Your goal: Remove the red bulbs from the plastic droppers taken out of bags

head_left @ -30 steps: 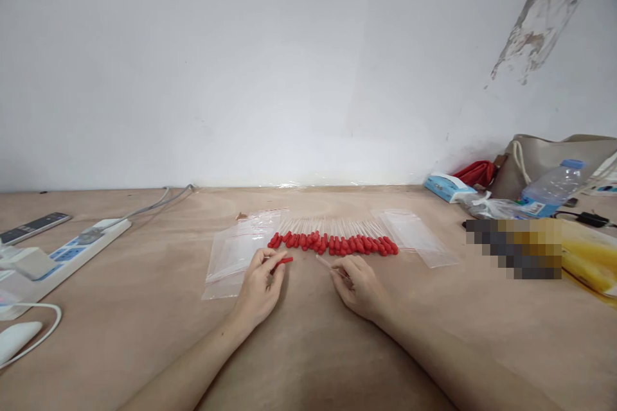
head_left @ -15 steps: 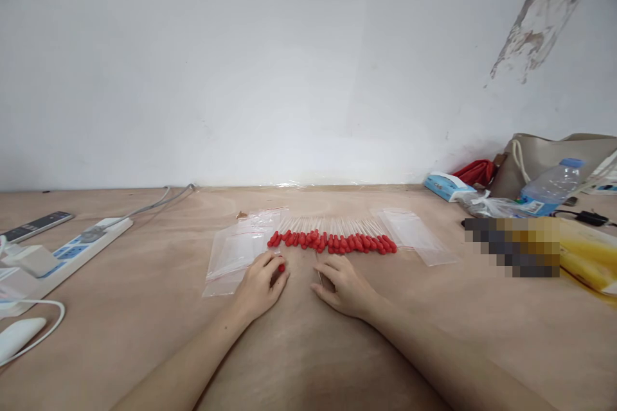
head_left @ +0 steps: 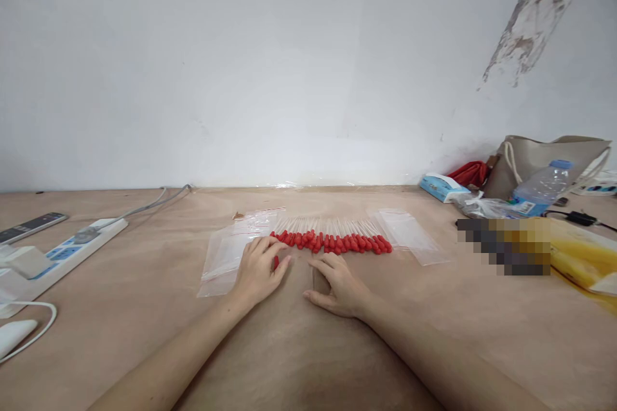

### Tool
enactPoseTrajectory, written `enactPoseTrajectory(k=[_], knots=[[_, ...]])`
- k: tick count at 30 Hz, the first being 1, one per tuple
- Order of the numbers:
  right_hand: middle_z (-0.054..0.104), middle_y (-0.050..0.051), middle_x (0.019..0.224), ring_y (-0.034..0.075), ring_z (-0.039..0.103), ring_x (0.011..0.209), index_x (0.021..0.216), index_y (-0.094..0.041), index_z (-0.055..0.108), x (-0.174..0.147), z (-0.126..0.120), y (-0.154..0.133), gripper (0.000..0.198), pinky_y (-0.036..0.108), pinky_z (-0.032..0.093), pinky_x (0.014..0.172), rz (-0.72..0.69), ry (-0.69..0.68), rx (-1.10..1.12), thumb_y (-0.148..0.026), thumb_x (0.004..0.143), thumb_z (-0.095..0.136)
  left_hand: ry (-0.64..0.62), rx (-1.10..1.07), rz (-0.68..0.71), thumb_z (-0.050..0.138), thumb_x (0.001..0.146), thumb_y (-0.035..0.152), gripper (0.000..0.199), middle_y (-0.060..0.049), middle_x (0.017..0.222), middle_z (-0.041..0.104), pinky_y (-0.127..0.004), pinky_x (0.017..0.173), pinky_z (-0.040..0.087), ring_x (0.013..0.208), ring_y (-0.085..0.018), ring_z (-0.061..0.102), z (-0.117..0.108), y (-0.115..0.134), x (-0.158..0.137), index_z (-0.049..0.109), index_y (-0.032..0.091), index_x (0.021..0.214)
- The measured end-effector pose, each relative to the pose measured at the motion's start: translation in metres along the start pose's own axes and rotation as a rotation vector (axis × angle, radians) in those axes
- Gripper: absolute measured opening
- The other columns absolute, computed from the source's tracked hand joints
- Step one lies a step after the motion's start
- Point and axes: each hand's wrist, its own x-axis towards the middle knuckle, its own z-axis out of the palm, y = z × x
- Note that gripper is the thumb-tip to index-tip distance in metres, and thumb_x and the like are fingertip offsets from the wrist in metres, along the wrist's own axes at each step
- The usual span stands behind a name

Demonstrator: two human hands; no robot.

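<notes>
Several thin pale sticks with red ends lie side by side in a row on the table, red ends towards me. My left hand rests at the left end of the row, fingers bent over and thumb apart; a small red piece shows under its fingers, mostly hidden. My right hand lies just in front of the middle of the row, thumb and fingers apart. A faint thin line runs between its thumb and fingertips; whether it is a stick is unclear.
Clear plastic bags lie left of the row, another clear bag right of it. A power strip and phone are at left. At right are a tissue pack, a water bottle and a yellow package.
My left hand has shifted slightly up towards the row with the red piece still under it. My right thumb and fingers have spread wider. The view has moved slightly.
</notes>
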Motion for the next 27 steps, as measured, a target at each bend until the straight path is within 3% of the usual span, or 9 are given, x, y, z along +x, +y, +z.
enactPoseTrajectory(k=[7, 11, 15, 17, 20, 23, 27], knots=[[0.056, 0.008, 0.086, 0.018, 0.052, 0.080, 0.109, -0.017, 0.048, -0.005, -0.002, 0.005, 0.031, 0.035, 0.044, 0.074, 0.093, 0.199, 0.036, -0.028, 0.081, 0.049, -0.056, 0.014, -0.007, 0.054, 0.078, 0.038, 0.021, -0.004, 0.088, 0.058, -0.036, 0.079, 0.034, 0.091, -0.022, 0.048, 0.023, 0.016, 0.047, 0.060, 0.021, 0.088], [0.057, 0.008, 0.087, 0.017, 0.054, 0.077, 0.104, -0.017, 0.049, -0.007, -0.001, 0.014, 0.024, 0.032, 0.046, 0.070, 0.172, 0.301, 0.106, -0.023, 0.081, 0.047, -0.081, 0.021, -0.086, 0.052, 0.079, 0.038, 0.020, -0.005, 0.085, 0.058, -0.036, 0.076, 0.033, 0.088, -0.022, 0.049, 0.038, 0.019, 0.054, 0.058, 0.019, 0.077], [0.058, 0.007, 0.086, 0.017, 0.054, 0.077, 0.102, -0.017, 0.050, -0.005, -0.001, 0.015, 0.024, 0.032, 0.047, 0.070, 0.198, 0.306, 0.127, -0.021, 0.079, 0.049, -0.039, -0.006, -0.125, 0.046, 0.083, 0.031, 0.017, -0.004, 0.082, 0.059, -0.036, 0.075, 0.034, 0.085, -0.022, 0.050, 0.043, 0.022, 0.054, 0.054, 0.019, 0.075], [0.056, 0.008, 0.088, 0.017, 0.054, 0.080, 0.102, -0.017, 0.050, -0.005, -0.001, 0.014, 0.024, 0.033, 0.047, 0.072, 0.193, 0.311, 0.117, -0.020, 0.078, 0.049, 0.014, -0.036, -0.151, 0.045, 0.083, 0.029, 0.014, -0.004, 0.083, 0.059, -0.036, 0.076, 0.035, 0.086, -0.021, 0.051, 0.040, 0.022, 0.053, 0.053, 0.018, 0.078], [0.049, 0.013, 0.104, 0.023, 0.049, 0.098, 0.106, -0.018, 0.050, -0.005, -0.003, 0.013, 0.029, 0.039, 0.045, 0.082, 0.233, 0.424, 0.025, -0.023, 0.077, 0.050, 0.076, -0.114, -0.191, 0.046, 0.083, 0.027, 0.011, -0.004, 0.084, 0.060, -0.035, 0.076, 0.037, 0.084, -0.020, 0.052, 0.029, 0.020, 0.044, 0.053, 0.018, 0.083], [0.036, 0.016, 0.122, 0.028, 0.040, 0.112, 0.120, -0.018, 0.043, -0.007, -0.005, 0.014, 0.048, 0.046, 0.039, 0.089, 0.246, 0.521, -0.087, -0.030, 0.076, 0.054, 0.044, -0.216, -0.141, 0.044, 0.084, 0.028, 0.013, -0.003, 0.085, 0.060, -0.034, 0.076, 0.038, 0.083, -0.019, 0.053, 0.014, 0.015, 0.023, 0.053, 0.019, 0.086], [0.039, 0.013, 0.127, 0.028, 0.037, 0.115, 0.128, -0.022, 0.039, -0.008, -0.009, 0.014, 0.057, 0.046, 0.034, 0.093, 0.089, 0.366, -0.150, -0.039, 0.076, 0.056, -0.067, -0.299, -0.016, 0.045, 0.085, 0.029, 0.014, -0.003, 0.089, 0.061, -0.034, 0.081, 0.037, 0.088, -0.019, 0.052, 0.001, 0.008, -0.009, 0.056, 0.021, 0.090]])
